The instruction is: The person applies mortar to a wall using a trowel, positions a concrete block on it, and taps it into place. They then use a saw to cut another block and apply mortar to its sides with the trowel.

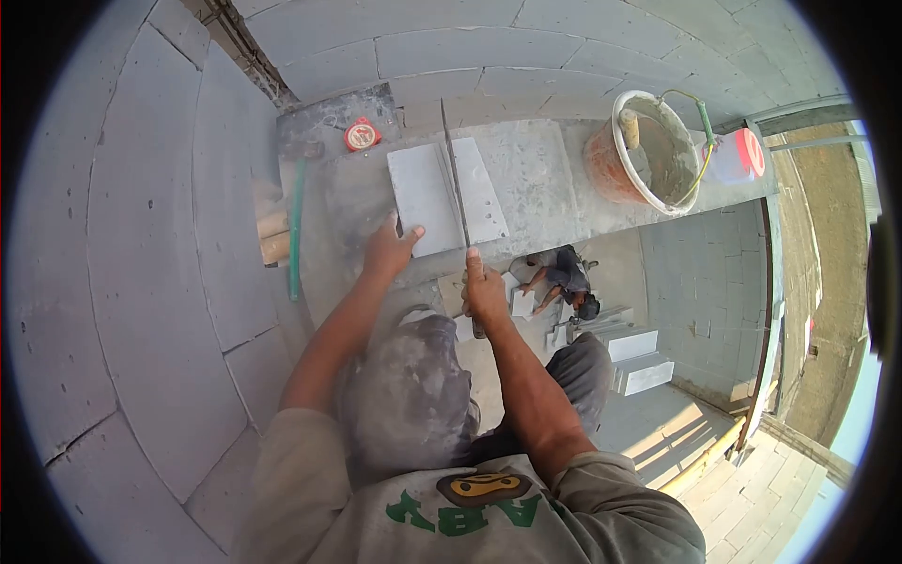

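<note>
A pale grey lightweight concrete block [419, 195] lies flat on a dusty plank. My left hand [393, 246] grips its near left corner, thumb on the top face and fingers at the side. In my right hand [484, 293] is the handle of a hand saw [455, 177], fingers wrapped round it. The long thin blade runs away from me across the block's top, dividing it into a left and a right part. How deep the blade sits cannot be made out. A few small dark holes mark the right part.
A tape measure [362, 134] and a green-handled hammer [298, 230] lie to the left. Rightward stand a mortar bucket [611, 155] and a red-lidded container [748, 153]. Below the plank's near edge a co-worker [569, 280] bends among blocks [631, 344]. Block walls [141, 235] enclose the space.
</note>
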A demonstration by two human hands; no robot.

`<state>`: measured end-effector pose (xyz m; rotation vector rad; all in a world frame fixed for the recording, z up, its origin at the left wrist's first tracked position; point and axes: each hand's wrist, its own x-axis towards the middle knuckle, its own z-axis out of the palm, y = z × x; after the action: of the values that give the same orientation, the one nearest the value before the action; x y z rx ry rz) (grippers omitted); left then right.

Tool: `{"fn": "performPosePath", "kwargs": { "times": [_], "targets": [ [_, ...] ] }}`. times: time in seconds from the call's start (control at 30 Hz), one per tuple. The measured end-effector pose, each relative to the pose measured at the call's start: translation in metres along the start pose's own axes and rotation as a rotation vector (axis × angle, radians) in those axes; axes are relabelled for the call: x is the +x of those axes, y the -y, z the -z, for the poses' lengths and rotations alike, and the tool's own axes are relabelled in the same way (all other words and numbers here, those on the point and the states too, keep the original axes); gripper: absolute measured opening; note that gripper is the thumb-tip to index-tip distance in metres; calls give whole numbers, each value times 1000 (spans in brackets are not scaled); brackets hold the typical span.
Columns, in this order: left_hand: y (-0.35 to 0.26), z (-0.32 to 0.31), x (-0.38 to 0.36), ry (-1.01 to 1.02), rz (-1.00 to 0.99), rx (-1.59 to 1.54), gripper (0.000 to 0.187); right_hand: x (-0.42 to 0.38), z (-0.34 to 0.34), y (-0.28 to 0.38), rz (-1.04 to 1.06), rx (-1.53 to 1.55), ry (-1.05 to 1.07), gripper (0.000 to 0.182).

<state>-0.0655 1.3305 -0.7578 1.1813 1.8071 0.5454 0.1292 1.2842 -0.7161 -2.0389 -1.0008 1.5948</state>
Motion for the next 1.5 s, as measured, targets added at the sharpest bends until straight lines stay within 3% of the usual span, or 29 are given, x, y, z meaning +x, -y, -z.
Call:
{"fn": "performPosePath", "kwargs": {
  "times": [0.07,0.13,0.23,0.27,0.3,0.4,0.43,0.5,0.57,0.6,0.63,0.8,0.87,0.9,0.97,1.07,1.13,1.2,1.27,1.4,1.5],
  "targets": [
    [-4,0,7,-60,-34,56,73,5,8,8,79,56,-16,67],
    [3,-4,1,-63,-41,54,73,-12,20,23,313,102,-56,65],
    [7,-4,4,-42,-47,42,74,-47,45,90,561,260,-73,61],
    [7,-4,4,-37,-44,45,74,-66,52,115,602,321,-95,63],
    [4,-3,2,-42,-30,61,74,-71,61,128,810,321,-83,70],
    [0,-2,-1,-38,-4,82,74,-87,63,158,1115,588,-52,76],
    [-3,-1,0,-32,0,88,74,-79,60,147,1117,588,-49,76],
    [-1,-4,2,-71,-11,110,73,-46,45,89,1104,294,-127,77],
    [6,-8,-1,-95,-27,138,72,14,12,-36,571,-245,-260,76],
    [11,-11,0,-92,-35,110,72,22,7,-57,64,-223,-31,77],
    [11,-11,6,-95,-46,84,73,2,8,-29,-25,-56,50,76],
    [-4,-2,2,-75,-15,94,73,-13,13,9,19,5,12,72],
    [-4,-1,0,-94,-22,114,73,-25,26,36,346,62,-61,71],
    [-2,-1,0,-87,-27,97,74,-28,32,50,351,162,-34,69],
    [-1,-1,0,-72,-29,83,74,-49,49,92,560,280,-7,69],
    [-1,0,-1,-29,-4,36,76,-77,62,139,895,500,30,84],
    [-1,-1,1,-58,-4,99,75,-65,52,127,1060,614,19,85],
    [1,-2,4,-88,-19,120,75,-38,39,70,913,317,-31,81],
    [6,-7,0,-99,-37,142,74,-2,15,-17,78,-31,44,75],
    [3,-1,10,-43,6,69,75,-12,8,-16,-62,59,52,74],
    [1,-2,6,-59,-11,84,74,-9,18,14,3,25,28,73]
  ]
}}
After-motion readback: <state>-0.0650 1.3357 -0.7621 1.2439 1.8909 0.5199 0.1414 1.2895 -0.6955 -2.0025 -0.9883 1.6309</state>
